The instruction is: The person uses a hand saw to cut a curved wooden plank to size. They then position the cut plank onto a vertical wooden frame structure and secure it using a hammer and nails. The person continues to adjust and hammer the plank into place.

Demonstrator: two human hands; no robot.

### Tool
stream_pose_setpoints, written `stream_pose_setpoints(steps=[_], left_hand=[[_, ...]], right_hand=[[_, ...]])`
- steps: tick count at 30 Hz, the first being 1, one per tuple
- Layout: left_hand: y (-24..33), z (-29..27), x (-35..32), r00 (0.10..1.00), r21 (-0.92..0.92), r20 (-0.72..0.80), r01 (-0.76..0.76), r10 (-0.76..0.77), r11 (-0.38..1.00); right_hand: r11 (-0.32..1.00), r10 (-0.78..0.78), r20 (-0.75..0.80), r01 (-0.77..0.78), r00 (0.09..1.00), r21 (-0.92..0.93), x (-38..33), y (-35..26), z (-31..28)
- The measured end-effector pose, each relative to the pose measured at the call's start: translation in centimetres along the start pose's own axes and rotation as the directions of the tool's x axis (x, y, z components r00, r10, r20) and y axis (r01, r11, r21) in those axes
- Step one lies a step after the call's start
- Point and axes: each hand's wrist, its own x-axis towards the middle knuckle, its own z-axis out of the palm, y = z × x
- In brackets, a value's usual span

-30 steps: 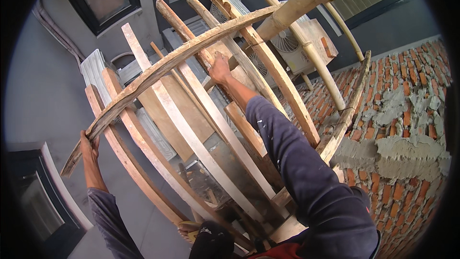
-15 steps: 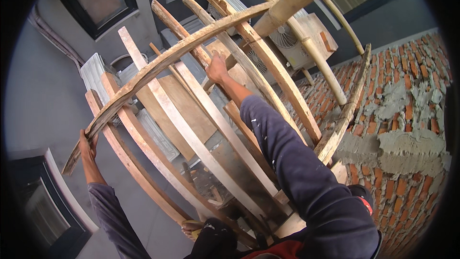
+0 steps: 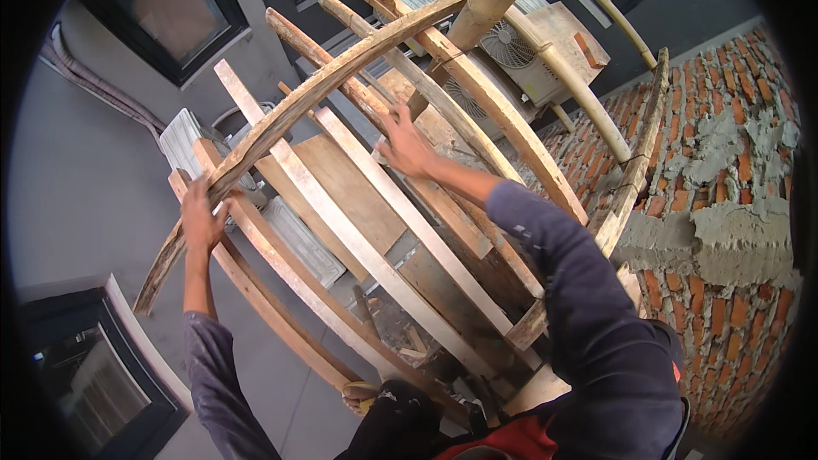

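A rough curved-looking wooden beam (image 3: 315,92) crosses over several long wooden slats in front of me. Near its left end, my left hand (image 3: 202,217) is at the beam where a slat passes under it; its fingers are somewhat blurred, thumb apart, gripping nothing I can see. My right hand (image 3: 409,145) has its fingers spread beside a rough-edged slat (image 3: 358,92); whether it touches the wood I cannot tell. A pale slat (image 3: 341,228) runs between my two arms toward my legs.
A thick bamboo pole (image 3: 494,0) slants across the top. Below the slats are air-conditioner units (image 3: 511,43) and a plywood board (image 3: 341,183). To the right is a brick wall (image 3: 716,332) smeared with mortar. A window (image 3: 166,8) is at upper left.
My left hand has let go of the beam's left end and moved right and up along it. My right hand has come off the slat it held, fingers opening. The view has shifted slightly.
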Motion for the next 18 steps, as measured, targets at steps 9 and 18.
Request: stream_pose_setpoints(steps=[9,18], left_hand=[[3.6,2.5,7.0,0.998,0.189,0.055,0.021,-0.032,0.982],[14.0,3.6,16.1,0.988,-0.026,0.148,-0.041,0.044,0.999]], right_hand=[[0.926,-0.132,0.659,0.329,0.741,-0.185,-19.9,-0.7,-15.1],[0.897,0.413,0.483,-0.253,0.772,-0.362,-31.3,-3.4,-24.8]])
